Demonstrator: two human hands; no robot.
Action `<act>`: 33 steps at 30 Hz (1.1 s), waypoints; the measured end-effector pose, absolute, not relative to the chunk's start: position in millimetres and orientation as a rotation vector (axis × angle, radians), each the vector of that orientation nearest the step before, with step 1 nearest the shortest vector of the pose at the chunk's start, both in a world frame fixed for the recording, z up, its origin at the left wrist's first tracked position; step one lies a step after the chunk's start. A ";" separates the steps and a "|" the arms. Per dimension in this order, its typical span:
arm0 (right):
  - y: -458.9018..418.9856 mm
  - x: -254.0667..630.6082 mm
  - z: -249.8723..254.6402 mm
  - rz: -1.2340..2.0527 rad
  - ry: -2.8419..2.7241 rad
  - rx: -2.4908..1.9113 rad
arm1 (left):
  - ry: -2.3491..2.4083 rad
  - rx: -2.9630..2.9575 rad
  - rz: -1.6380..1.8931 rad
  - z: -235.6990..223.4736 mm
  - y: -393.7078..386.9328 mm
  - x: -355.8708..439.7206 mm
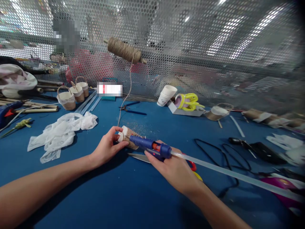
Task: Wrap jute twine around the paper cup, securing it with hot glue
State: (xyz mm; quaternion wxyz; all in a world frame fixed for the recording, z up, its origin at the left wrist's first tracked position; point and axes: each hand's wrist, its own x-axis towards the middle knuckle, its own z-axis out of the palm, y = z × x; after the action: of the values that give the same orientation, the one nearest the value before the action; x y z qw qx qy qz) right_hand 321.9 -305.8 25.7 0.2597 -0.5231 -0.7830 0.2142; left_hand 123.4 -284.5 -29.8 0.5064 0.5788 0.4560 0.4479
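My left hand (108, 144) is closed on a small paper cup (132, 145) wrapped in brown material, which lies tilted on its side with its white rim toward my fingers. A blue hot glue gun (145, 143) is gripped in my right hand (175, 168); its nozzle is at the cup's rim. From the gun's back a long clear glue stick (214, 169) runs off to the right. Twine (126, 98) comes down from a spool (124, 50) to near my left fingers. Under the gun lie scissors (140, 157), their red and yellow handles partly hidden by my right hand.
Small wrapped baskets (69, 105) and white lace (59, 133) lie left. Blue pliers (133, 110) are behind the cup. Stacked paper cups (164, 97), yellow ribbon (189, 101) and another basket (214, 114) stand at the back. A black cord (212, 149) lies right. Perforated metal mesh (181, 57) borders the table.
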 end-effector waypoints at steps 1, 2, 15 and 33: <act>-306.1 321.9 25.6 0.572 -2.128 -1.430 | 1.100 1.400 1.081 -30.0 -284.4 123.1; -306.3 322.1 25.6 0.564 -2.137 -1.439 | 1.103 1.406 1.079 -30.1 -284.3 122.7; -310.5 321.3 26.5 0.468 -2.158 -1.459 | 1.102 1.437 1.067 -30.0 -283.1 121.9; -314.3 321.8 26.8 0.433 -2.225 -1.440 | 1.154 1.521 1.057 -31.4 -282.4 121.8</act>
State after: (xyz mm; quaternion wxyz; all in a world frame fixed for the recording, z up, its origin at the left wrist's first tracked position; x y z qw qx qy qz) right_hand 321.8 -314.3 26.8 0.2261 -0.5222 -0.8072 0.1571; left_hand 121.8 -282.4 -31.4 0.4615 0.6184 0.4690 0.4296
